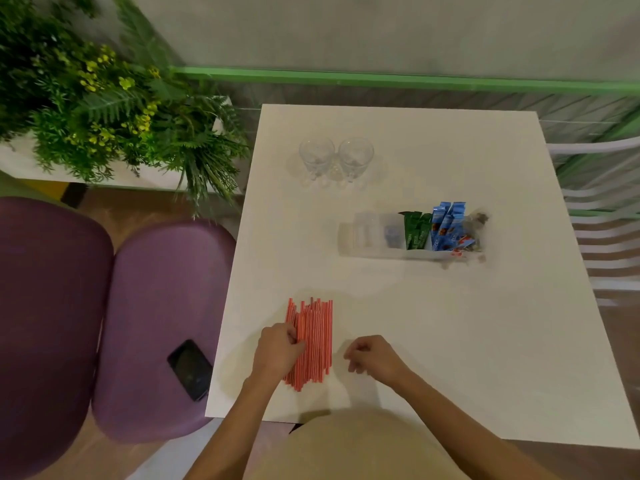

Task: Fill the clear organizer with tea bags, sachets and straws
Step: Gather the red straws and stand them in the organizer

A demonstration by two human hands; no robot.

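A bundle of red-and-white striped straws (313, 336) lies flat near the front of the white table (450, 341). My left hand (277, 351) rests on the bundle's left side with fingers curled over several straws. My right hand (372, 356) hovers just right of the straws, fingers loosely curled and holding nothing. Farther back on the right stands the clear organizer (375, 235). It holds green sachets (415, 230), blue sachets (446, 223) and dark items at its right end; its left compartments look mostly bare.
Two clear stemmed glasses (336, 159) stand at the back of the table. A black phone (190, 368) lies on a purple seat (159, 323) to the left. Green plants (104, 109) fill the far left. White chair slats (606, 230) sit right of the table.
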